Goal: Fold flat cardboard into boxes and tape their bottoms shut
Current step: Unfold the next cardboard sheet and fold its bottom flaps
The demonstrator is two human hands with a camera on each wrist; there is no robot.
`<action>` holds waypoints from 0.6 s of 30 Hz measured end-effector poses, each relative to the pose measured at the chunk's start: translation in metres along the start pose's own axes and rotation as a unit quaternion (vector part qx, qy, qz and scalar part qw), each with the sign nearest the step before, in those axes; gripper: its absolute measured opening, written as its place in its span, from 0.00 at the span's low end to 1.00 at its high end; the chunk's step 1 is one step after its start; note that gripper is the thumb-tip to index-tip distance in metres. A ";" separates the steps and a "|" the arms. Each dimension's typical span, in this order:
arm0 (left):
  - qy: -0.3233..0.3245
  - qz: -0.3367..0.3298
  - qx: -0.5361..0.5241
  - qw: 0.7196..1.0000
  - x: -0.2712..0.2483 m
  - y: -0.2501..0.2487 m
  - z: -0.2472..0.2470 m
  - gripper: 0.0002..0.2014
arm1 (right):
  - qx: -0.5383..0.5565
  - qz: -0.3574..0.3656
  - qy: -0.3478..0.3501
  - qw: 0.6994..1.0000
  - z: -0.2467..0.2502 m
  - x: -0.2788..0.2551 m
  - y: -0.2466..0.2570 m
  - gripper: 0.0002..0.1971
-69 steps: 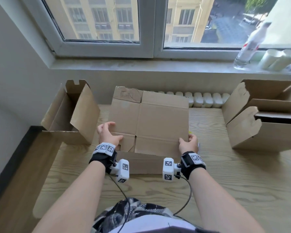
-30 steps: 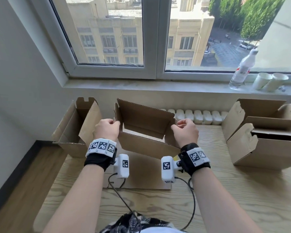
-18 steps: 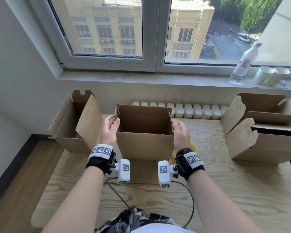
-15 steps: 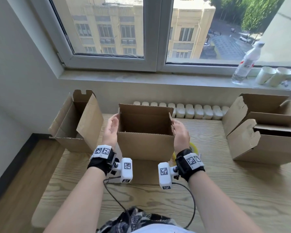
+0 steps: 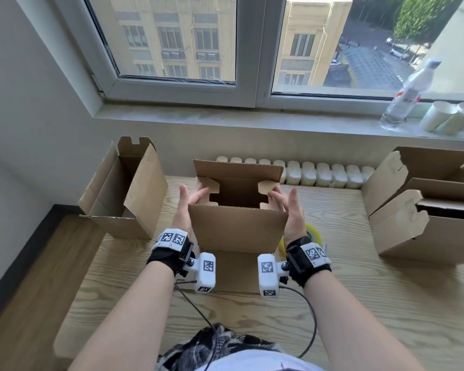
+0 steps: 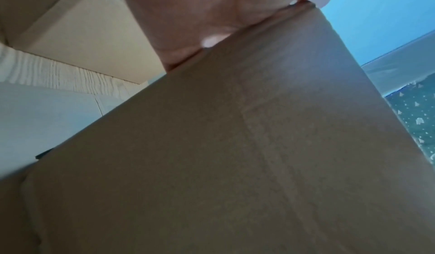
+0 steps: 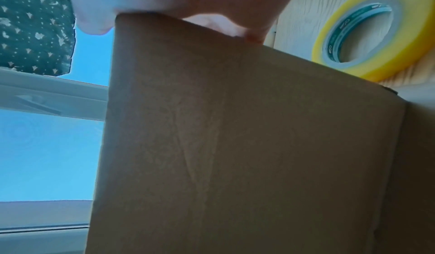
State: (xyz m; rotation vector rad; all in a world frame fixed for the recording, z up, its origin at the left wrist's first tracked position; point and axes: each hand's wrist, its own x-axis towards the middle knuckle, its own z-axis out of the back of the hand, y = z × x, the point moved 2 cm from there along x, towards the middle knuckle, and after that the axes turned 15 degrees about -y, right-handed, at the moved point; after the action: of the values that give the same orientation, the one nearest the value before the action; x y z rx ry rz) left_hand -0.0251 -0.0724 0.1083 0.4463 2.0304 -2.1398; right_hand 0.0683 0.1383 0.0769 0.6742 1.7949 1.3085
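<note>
**A:** Wide view first: a wooden table (image 5: 359, 303) under the window, and cardboard all over it. On the far right, two open boxes (image 5: 426, 210) lying on their sides, one above the other. On the left, another open box (image 5: 123, 194), flaps standing up.

**B:** And the one that matters, the centre box (image 5: 237, 226), stands squared up in the middle of the table on a flat sheet of cardboard (image 5: 236, 271), open end up. Near flap upright, far flap upright, the two notched side flaps (image 5: 206, 187) tipped inward over the opening.

**A:** How are the hands on it?

**B:** Left hand (image 5: 185, 207) flat against the left wall, fingers straight and reaching over the top edge onto the left side flap. Right hand (image 5: 289, 210) mirrors it on the right wall, fingers extended onto the right flap. Neither is clenched and neither wraps anything: it's palms and straight fingers pressing.

**A:** The left wrist view agrees: palm (image 6: 212, 16) against the brown panel's upper edge.

**B:** Same from the right wrist. That view also shows the yellow tape roll (image 7: 374, 29) lying flat on the table just beside the box, untouched.

**A:** Smaller things: a clear bottle (image 5: 407, 100) and paper cups (image 5: 450, 116) on the sill, far right.
</note>
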 end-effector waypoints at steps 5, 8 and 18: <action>0.022 -0.055 0.054 0.997 -0.002 -0.002 0.003 0.41 | 0.027 -0.055 0.058 0.996 0.004 -0.002 0.001 0.56; 0.010 -0.087 0.103 0.991 -0.002 -0.008 0.000 0.38 | 0.007 -0.032 0.069 0.997 0.007 -0.005 0.001 0.63; -0.018 -0.146 0.160 0.976 0.013 0.011 -0.001 0.54 | -0.212 0.152 0.085 0.962 0.018 -0.005 -0.007 0.39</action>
State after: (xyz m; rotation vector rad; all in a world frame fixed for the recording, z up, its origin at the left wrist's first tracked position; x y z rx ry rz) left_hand -0.0339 -0.0708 0.0939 0.1490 1.8292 -2.6437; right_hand 0.0864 0.1414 0.0694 0.6260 1.5010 1.9380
